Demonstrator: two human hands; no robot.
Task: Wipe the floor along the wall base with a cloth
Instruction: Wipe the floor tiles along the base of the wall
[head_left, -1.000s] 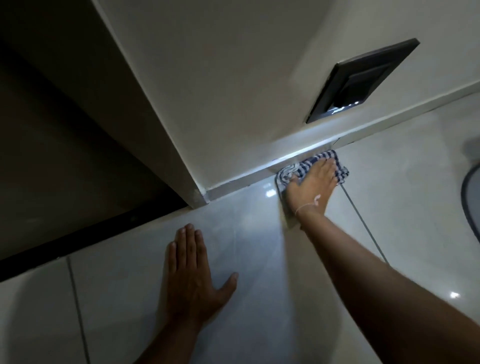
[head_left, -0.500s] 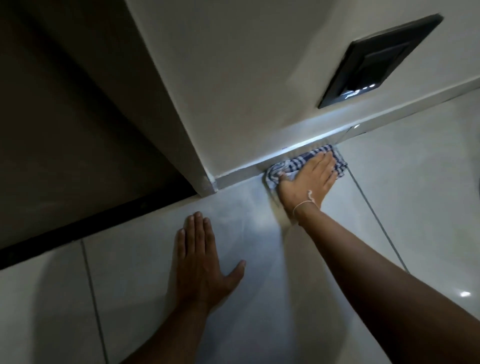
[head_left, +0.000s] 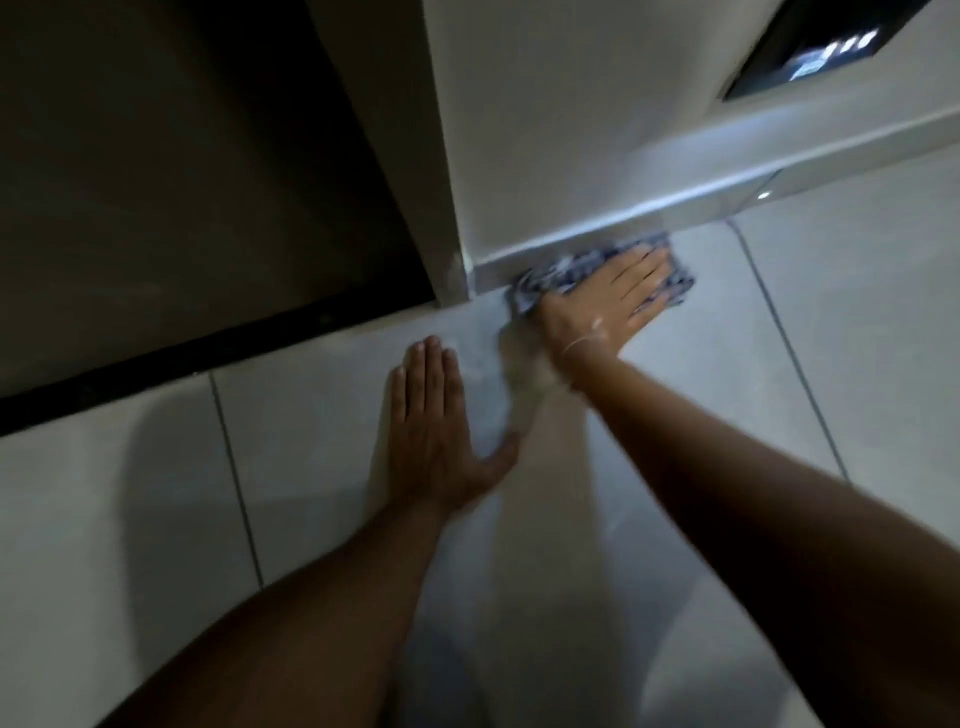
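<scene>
A blue-and-white checked cloth (head_left: 558, 275) lies bunched on the pale floor tiles (head_left: 311, 431), pressed against the skirting (head_left: 649, 213) at the foot of the white wall. My right hand (head_left: 605, 299) lies flat on top of the cloth, fingers stretched toward the right, and hides most of it. A thin white band circles that wrist. My left hand (head_left: 434, 431) rests palm down on the tile nearer to me, fingers together, thumb out, holding nothing.
The wall's outer corner (head_left: 452, 270) stands just left of the cloth, with a dark doorway and black threshold strip (head_left: 208, 348) beyond. A dark wall plate (head_left: 810, 47) sits high on the right. Grout lines cross the tiles.
My right hand has slid the cloth leftward along the skirting, closer to the wall corner. My left hand has stayed planted on the tile while the view shifted.
</scene>
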